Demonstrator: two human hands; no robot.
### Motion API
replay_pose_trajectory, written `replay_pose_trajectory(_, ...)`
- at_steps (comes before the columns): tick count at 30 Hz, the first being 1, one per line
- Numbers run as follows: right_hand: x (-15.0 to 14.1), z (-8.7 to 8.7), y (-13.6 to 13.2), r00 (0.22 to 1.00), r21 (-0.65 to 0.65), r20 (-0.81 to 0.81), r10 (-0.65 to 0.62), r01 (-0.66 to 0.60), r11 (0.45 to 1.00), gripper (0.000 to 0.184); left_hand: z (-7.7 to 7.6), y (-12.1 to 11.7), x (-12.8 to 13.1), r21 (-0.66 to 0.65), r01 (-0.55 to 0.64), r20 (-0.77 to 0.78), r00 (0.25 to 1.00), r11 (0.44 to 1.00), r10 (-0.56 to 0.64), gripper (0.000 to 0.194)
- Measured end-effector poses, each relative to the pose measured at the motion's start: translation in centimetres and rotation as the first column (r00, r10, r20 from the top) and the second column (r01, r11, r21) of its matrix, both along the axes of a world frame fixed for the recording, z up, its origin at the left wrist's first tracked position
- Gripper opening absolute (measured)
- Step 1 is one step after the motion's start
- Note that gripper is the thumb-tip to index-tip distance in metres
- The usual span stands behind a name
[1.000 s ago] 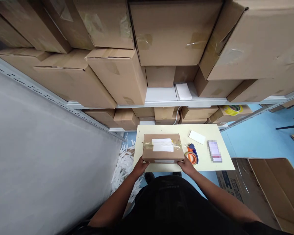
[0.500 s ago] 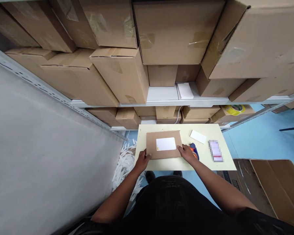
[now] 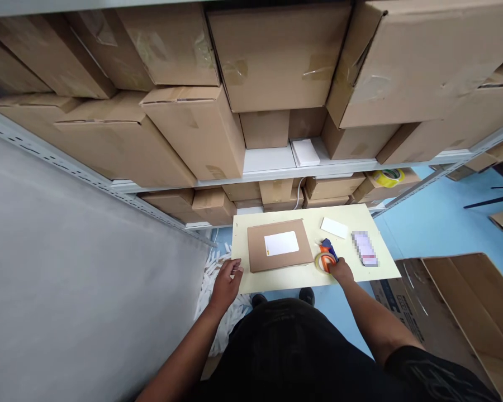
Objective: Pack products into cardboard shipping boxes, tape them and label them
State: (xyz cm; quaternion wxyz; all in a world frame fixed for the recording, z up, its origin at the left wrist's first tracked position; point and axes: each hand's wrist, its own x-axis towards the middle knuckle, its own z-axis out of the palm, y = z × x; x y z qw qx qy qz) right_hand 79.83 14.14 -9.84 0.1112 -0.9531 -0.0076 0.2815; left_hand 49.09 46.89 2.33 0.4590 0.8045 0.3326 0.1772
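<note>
A flat cardboard parcel (image 3: 255, 251) lies on the pale yellow table, with a white label (image 3: 281, 244) on its top. To its right is a tape dispenser (image 3: 326, 248), blue and orange, carrying a roll of clear tape. My right hand (image 3: 341, 271) is closed around the dispenser's near end, its fingertips partly hidden. Off the parcel's left side, at the table's left edge, my left hand (image 3: 226, 283) holds nothing and its fingers are a little apart.
On the table's right part are a white pad-like block (image 3: 334, 228) and a phone-shaped blurred item (image 3: 365, 249). Shelves with cardboard boxes (image 3: 193, 128) stand behind. A yellow tape roll (image 3: 388, 177) rests on a lower box. White strips (image 3: 224, 324) litter the floor at left.
Both hands have let go of the parcel. My left hand has drawn away to the left; my right hand has moved right and taken hold of the tape dispenser.
</note>
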Motion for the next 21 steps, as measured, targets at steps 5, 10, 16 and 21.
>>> replay_pose_trajectory(5, 0.3, 0.5, 0.9, 0.999, 0.046, 0.047, 0.000, -0.002, 0.999, 0.033, 3.1, -0.1, 0.8, -0.010, 0.176, 0.021, 0.984, 0.984, -0.176, 0.029)
replay_pose_trajectory(10, -3.3, 3.8, -0.6, 0.975, 0.115, 0.223, -0.018, -0.008, 0.993, 0.041, 5.0, -1.9, 3.7, -0.133, 0.382, 0.026, 0.924, 0.914, -0.382, 0.029)
replay_pose_trajectory(16, -7.8, 9.7, -2.7, 0.860, 0.305, 0.508, -0.049, -0.127, 0.944, 0.053, 6.1, -7.2, 11.6, -0.563, 0.460, -0.049, 0.811, 0.686, -0.583, 0.049)
replay_pose_trajectory(21, -8.8, 11.8, -4.0, 0.813, 0.371, 0.582, 0.008, -0.274, 0.887, 0.057, 6.7, -12.4, 16.9, -0.775, 0.320, -0.069, 0.814, 0.544, -0.577, 0.066)
